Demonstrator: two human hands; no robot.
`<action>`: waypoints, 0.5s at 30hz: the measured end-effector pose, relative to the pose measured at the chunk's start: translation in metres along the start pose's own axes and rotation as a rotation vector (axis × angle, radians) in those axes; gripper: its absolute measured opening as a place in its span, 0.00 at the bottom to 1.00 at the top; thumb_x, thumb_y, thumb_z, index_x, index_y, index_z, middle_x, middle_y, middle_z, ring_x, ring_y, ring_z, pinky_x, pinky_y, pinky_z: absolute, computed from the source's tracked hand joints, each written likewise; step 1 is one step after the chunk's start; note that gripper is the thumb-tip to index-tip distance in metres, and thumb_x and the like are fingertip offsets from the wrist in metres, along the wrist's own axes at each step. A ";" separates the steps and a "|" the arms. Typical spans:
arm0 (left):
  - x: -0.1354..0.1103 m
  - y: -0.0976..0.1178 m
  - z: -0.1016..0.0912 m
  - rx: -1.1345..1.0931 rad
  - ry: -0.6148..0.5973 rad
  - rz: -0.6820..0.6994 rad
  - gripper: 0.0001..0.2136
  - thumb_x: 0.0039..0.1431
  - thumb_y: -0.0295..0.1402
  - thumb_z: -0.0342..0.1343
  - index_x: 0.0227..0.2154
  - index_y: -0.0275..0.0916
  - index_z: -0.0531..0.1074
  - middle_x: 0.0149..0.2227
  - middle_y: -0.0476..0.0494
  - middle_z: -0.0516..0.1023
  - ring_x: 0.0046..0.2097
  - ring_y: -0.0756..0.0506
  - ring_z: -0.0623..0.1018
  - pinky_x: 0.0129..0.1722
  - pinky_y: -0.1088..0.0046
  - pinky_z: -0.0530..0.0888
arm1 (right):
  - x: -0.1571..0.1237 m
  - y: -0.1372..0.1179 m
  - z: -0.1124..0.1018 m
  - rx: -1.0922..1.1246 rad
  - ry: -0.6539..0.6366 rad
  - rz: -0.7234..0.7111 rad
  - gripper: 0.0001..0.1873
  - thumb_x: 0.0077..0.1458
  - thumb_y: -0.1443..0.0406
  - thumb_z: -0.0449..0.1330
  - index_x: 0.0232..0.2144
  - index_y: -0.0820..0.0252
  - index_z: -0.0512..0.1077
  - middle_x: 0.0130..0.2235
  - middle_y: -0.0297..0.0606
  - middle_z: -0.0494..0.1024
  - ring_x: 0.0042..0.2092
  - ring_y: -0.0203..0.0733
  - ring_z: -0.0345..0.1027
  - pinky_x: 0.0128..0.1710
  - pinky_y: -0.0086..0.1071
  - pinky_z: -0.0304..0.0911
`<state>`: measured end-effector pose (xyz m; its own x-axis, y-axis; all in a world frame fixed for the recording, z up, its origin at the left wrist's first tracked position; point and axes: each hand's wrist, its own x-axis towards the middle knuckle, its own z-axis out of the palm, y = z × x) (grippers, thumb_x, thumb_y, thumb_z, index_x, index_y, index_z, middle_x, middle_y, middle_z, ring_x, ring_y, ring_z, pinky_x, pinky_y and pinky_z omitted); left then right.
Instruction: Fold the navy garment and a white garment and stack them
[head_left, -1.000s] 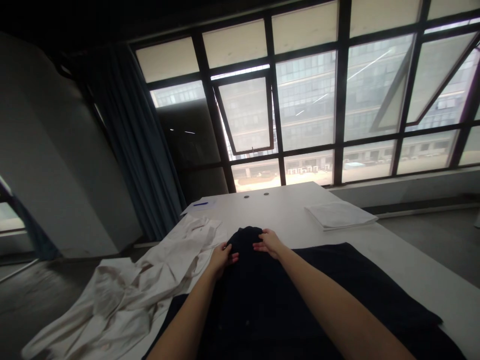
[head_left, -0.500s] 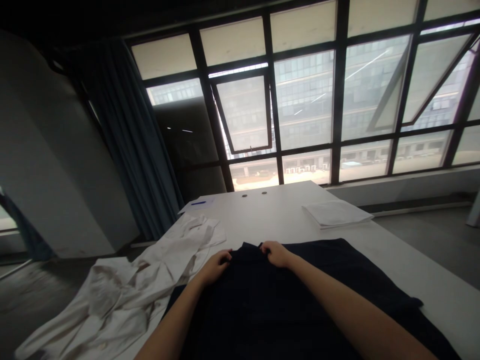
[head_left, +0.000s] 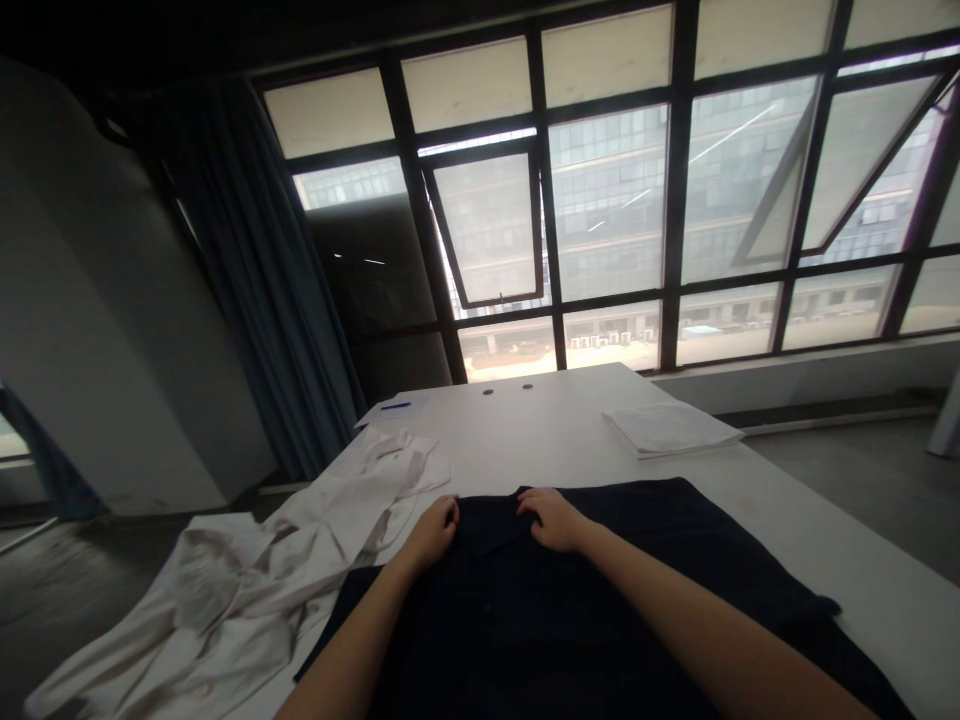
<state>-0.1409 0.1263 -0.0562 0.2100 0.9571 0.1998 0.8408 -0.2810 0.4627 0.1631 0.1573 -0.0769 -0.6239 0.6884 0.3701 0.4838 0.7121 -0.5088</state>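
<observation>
A dark navy collared shirt (head_left: pixel 487 610) lies spread on the white table (head_left: pixel 540 430), with its collar at the far end. My left hand (head_left: pixel 431 535) rests at the left side of the collar, and my right hand (head_left: pixel 551 520) lies on its right side. Both hands touch the dark cloth. Whether their fingers pinch it is hard to see.
A crumpled white shirt (head_left: pixel 232 590) lies left of the navy shirt and hangs over the table edge. A folded white cloth (head_left: pixel 667 428) sits far right. A paper with a blue pen (head_left: pixel 394 407) lies at the far left corner.
The raised, bunched cloth between my hands has flattened, and the collar now lies open on the table. My hands have moved slightly apart and lower on the shirt.
</observation>
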 end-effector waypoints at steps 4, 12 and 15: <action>0.003 -0.009 -0.003 -0.007 0.078 -0.036 0.14 0.49 0.18 0.48 0.36 0.41 0.70 0.44 0.44 0.77 0.52 0.43 0.74 0.54 0.65 0.68 | -0.005 -0.017 -0.002 -0.057 0.033 -0.017 0.24 0.43 0.71 0.60 0.46 0.53 0.76 0.62 0.45 0.66 0.63 0.56 0.56 0.63 0.53 0.45; 0.003 -0.022 -0.008 0.014 0.163 -0.154 0.12 0.59 0.25 0.52 0.45 0.37 0.72 0.47 0.41 0.78 0.51 0.43 0.77 0.54 0.68 0.69 | 0.007 -0.050 0.021 -0.143 -0.031 -0.124 0.10 0.55 0.65 0.59 0.40 0.54 0.77 0.52 0.42 0.74 0.52 0.50 0.67 0.55 0.45 0.55; 0.001 -0.020 -0.012 0.043 0.168 -0.170 0.10 0.60 0.27 0.51 0.44 0.37 0.72 0.44 0.41 0.79 0.49 0.43 0.78 0.51 0.68 0.71 | 0.007 -0.053 0.025 -0.119 -0.008 -0.112 0.11 0.58 0.66 0.56 0.41 0.55 0.76 0.47 0.41 0.77 0.49 0.47 0.69 0.53 0.42 0.58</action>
<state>-0.1638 0.1325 -0.0550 -0.0193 0.9643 0.2642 0.8782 -0.1100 0.4654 0.1173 0.1208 -0.0670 -0.6825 0.6031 0.4129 0.4802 0.7959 -0.3689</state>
